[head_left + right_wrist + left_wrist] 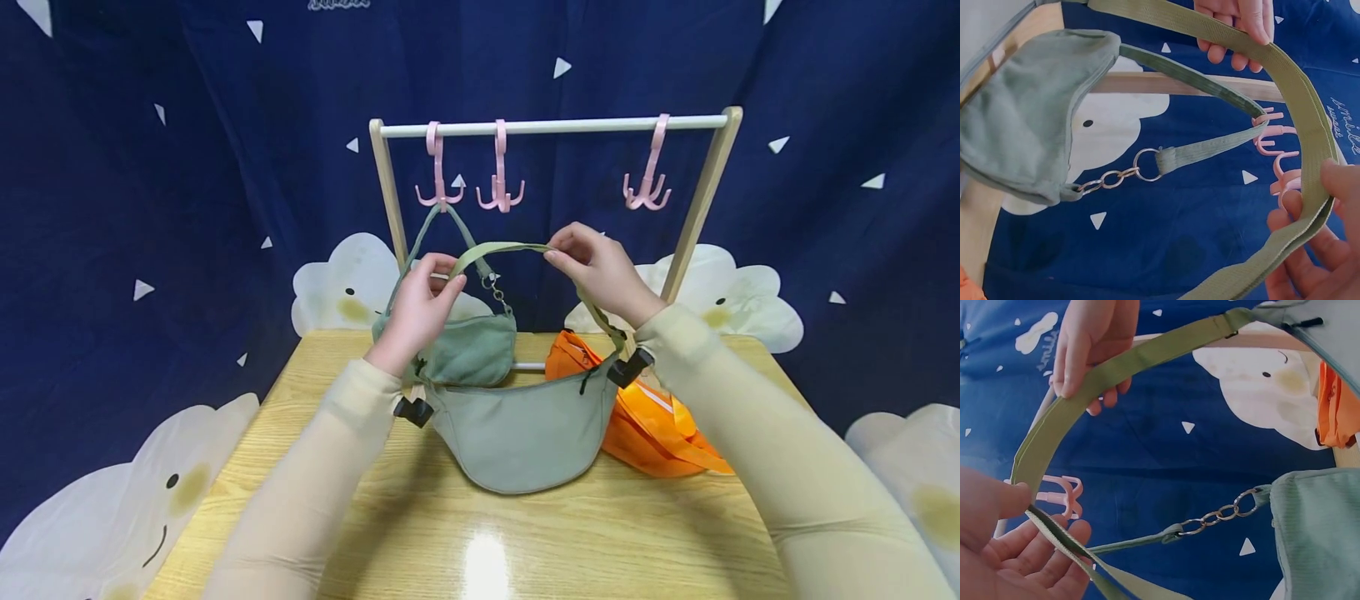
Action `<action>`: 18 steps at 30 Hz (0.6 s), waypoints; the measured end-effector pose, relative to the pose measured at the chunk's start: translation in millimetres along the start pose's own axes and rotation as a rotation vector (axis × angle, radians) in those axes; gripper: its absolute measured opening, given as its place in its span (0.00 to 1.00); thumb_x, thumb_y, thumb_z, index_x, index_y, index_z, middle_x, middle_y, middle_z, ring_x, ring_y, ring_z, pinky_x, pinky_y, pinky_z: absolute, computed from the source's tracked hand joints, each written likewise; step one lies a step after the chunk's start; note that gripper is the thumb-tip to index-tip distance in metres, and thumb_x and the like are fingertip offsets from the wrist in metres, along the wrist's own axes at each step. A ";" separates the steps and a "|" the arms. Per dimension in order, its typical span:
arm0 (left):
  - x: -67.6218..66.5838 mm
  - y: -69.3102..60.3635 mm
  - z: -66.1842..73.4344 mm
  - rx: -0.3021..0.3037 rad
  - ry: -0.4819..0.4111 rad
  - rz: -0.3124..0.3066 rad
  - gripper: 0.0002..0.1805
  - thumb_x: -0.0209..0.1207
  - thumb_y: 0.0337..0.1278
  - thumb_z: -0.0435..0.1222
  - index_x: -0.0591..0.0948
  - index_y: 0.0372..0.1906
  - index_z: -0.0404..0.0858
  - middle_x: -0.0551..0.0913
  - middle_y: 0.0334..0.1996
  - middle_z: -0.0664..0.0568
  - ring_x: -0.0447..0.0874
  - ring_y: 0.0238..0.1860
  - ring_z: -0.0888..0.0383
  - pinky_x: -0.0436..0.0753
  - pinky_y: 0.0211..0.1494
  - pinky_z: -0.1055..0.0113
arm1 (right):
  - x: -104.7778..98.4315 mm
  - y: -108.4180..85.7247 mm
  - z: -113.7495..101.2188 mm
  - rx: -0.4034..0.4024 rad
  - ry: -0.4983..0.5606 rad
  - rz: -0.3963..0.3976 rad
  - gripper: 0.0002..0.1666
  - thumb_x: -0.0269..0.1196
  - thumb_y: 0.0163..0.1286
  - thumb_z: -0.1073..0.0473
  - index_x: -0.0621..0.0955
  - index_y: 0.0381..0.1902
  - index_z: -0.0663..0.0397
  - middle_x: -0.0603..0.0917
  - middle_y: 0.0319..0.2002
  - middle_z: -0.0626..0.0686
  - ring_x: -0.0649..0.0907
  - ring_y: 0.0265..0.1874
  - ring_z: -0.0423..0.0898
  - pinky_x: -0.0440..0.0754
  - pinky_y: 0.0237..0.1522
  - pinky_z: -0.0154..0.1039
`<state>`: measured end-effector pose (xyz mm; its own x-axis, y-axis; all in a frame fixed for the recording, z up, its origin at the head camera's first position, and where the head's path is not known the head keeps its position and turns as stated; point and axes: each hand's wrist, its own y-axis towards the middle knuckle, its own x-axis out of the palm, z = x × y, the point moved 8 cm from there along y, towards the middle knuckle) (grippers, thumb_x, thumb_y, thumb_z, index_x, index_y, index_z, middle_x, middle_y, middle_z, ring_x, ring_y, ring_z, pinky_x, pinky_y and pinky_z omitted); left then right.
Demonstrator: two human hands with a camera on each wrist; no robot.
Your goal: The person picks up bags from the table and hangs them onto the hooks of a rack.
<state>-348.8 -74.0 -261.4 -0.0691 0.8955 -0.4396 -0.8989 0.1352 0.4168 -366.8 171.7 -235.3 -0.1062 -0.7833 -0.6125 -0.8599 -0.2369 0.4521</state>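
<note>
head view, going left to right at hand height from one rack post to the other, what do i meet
rack's left post → left hand → held strap → right hand → rack's right post

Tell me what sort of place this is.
Probably a staged indoor set-up: a hanging rack with pink hooks at a wooden table, and a navy backdrop printed with clouds and triangles.

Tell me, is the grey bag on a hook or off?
The grey bag is off: the left hand and right hand hold its strap, which loops over none of the hooks.
</note>
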 end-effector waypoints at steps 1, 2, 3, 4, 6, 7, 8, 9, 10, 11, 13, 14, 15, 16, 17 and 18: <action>-0.7 0.8 0.9 -0.003 -0.007 0.000 0.16 0.58 0.75 0.37 0.77 0.59 0.34 0.81 0.55 0.41 0.86 0.52 0.45 0.83 0.50 0.55 | -0.3 1.1 0.3 0.005 0.012 -0.001 0.11 0.63 0.77 0.55 0.80 0.51 0.53 0.86 0.45 0.55 0.83 0.42 0.50 0.81 0.52 0.41; -1.3 1.7 2.0 -0.005 -0.015 -0.002 0.16 0.58 0.75 0.37 0.77 0.60 0.34 0.81 0.55 0.41 0.86 0.52 0.45 0.82 0.49 0.57 | -0.9 2.2 0.3 0.010 0.026 0.000 0.11 0.63 0.77 0.55 0.80 0.51 0.53 0.86 0.45 0.56 0.84 0.43 0.51 0.81 0.53 0.41; -1.8 2.6 3.1 -0.006 -0.028 -0.005 0.16 0.58 0.75 0.37 0.77 0.59 0.34 0.81 0.54 0.40 0.86 0.52 0.45 0.82 0.48 0.58 | -1.9 2.9 -0.1 0.014 0.036 0.001 0.11 0.63 0.77 0.55 0.80 0.51 0.53 0.86 0.46 0.56 0.85 0.44 0.51 0.82 0.54 0.40; -2.1 3.5 4.2 -0.007 -0.041 -0.007 0.16 0.58 0.76 0.37 0.77 0.60 0.34 0.81 0.54 0.40 0.87 0.52 0.45 0.81 0.47 0.60 | -2.8 4.1 0.3 0.021 0.050 0.002 0.11 0.63 0.77 0.55 0.80 0.51 0.54 0.86 0.46 0.56 0.86 0.46 0.52 0.82 0.56 0.41; -2.7 5.2 6.7 -0.003 -0.064 -0.011 0.15 0.57 0.76 0.36 0.77 0.59 0.33 0.81 0.52 0.40 0.87 0.51 0.44 0.79 0.45 0.63 | -4.7 6.9 1.0 0.030 0.074 0.005 0.11 0.63 0.77 0.55 0.80 0.51 0.54 0.86 0.47 0.57 0.86 0.49 0.53 0.83 0.59 0.45; -2.8 6.1 7.6 0.000 -0.071 -0.013 0.15 0.57 0.76 0.36 0.77 0.59 0.33 0.81 0.51 0.40 0.87 0.50 0.44 0.79 0.44 0.65 | -5.6 8.1 1.3 0.036 0.084 0.007 0.11 0.63 0.77 0.55 0.80 0.51 0.55 0.86 0.47 0.57 0.87 0.49 0.53 0.83 0.60 0.46; -2.9 7.0 8.5 0.004 -0.077 -0.013 0.15 0.57 0.76 0.36 0.77 0.59 0.32 0.81 0.51 0.40 0.87 0.49 0.44 0.78 0.44 0.66 | -6.8 8.9 0.7 0.041 0.095 0.011 0.12 0.63 0.77 0.55 0.80 0.51 0.55 0.86 0.47 0.57 0.87 0.49 0.52 0.83 0.60 0.47; -3.1 7.8 9.3 0.006 -0.081 -0.011 0.15 0.57 0.76 0.36 0.77 0.59 0.32 0.81 0.51 0.40 0.87 0.49 0.44 0.77 0.43 0.67 | -7.8 9.7 0.4 0.046 0.104 0.015 0.12 0.63 0.77 0.54 0.80 0.51 0.55 0.86 0.48 0.57 0.86 0.49 0.52 0.82 0.61 0.48; -3.5 8.8 9.8 0.008 -0.080 -0.007 0.15 0.57 0.76 0.36 0.77 0.59 0.32 0.81 0.50 0.40 0.87 0.48 0.45 0.77 0.42 0.68 | -8.6 10.9 0.5 0.051 0.114 0.021 0.12 0.64 0.76 0.54 0.80 0.51 0.54 0.86 0.48 0.58 0.86 0.49 0.51 0.82 0.61 0.48; -4.1 9.6 10.4 0.008 -0.084 -0.001 0.15 0.57 0.76 0.35 0.77 0.59 0.32 0.82 0.50 0.40 0.87 0.47 0.45 0.77 0.41 0.69 | -9.5 11.5 0.2 0.057 0.123 0.028 0.13 0.64 0.76 0.53 0.80 0.51 0.54 0.86 0.48 0.58 0.86 0.49 0.51 0.82 0.62 0.48; -4.7 11.0 11.0 0.003 -0.095 0.008 0.15 0.57 0.76 0.35 0.77 0.59 0.32 0.82 0.51 0.39 0.86 0.47 0.45 0.76 0.40 0.70 | -10.3 12.7 0.3 0.072 0.147 0.041 0.13 0.64 0.76 0.51 0.80 0.51 0.53 0.86 0.49 0.58 0.86 0.50 0.49 0.81 0.63 0.48; -4.9 11.5 11.3 -0.001 -0.103 0.012 0.15 0.57 0.76 0.35 0.77 0.59 0.32 0.82 0.51 0.39 0.86 0.47 0.45 0.76 0.40 0.70 | -10.4 13.2 0.0 0.078 0.161 0.049 0.14 0.64 0.76 0.51 0.80 0.51 0.52 0.86 0.49 0.58 0.85 0.50 0.48 0.81 0.63 0.48; -4.9 11.9 11.6 -0.006 -0.110 0.015 0.16 0.57 0.75 0.35 0.77 0.59 0.32 0.82 0.51 0.39 0.86 0.47 0.45 0.76 0.40 0.71 | -10.4 13.9 0.1 0.084 0.175 0.057 0.14 0.64 0.76 0.50 0.80 0.51 0.51 0.86 0.49 0.58 0.85 0.50 0.47 0.80 0.64 0.47; -5.0 12.3 11.5 -0.012 -0.116 0.018 0.16 0.57 0.76 0.35 0.77 0.60 0.32 0.82 0.51 0.39 0.86 0.47 0.45 0.76 0.40 0.71 | -10.2 14.5 -0.1 0.089 0.189 0.065 0.14 0.64 0.76 0.49 0.80 0.51 0.51 0.86 0.50 0.57 0.85 0.50 0.47 0.80 0.64 0.47; -4.7 12.7 11.4 -0.019 -0.126 0.020 0.16 0.57 0.76 0.35 0.77 0.60 0.32 0.82 0.52 0.39 0.86 0.48 0.45 0.76 0.41 0.71 | -9.9 15.0 -0.1 0.095 0.202 0.074 0.14 0.63 0.76 0.49 0.80 0.51 0.50 0.86 0.50 0.56 0.85 0.50 0.46 0.80 0.65 0.47; -4.2 13.1 11.1 -0.026 -0.133 0.020 0.16 0.57 0.76 0.36 0.77 0.60 0.32 0.82 0.52 0.39 0.86 0.48 0.45 0.76 0.41 0.71 | -9.6 15.8 -0.4 0.097 0.217 0.083 0.14 0.63 0.76 0.49 0.80 0.51 0.49 0.86 0.49 0.55 0.85 0.50 0.45 0.80 0.65 0.46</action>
<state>-355.4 -71.2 -245.3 -0.0309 0.9466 -0.3209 -0.9088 0.1070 0.4032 -379.1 175.3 -222.1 -0.0782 -0.9051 -0.4178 -0.8977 -0.1184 0.4244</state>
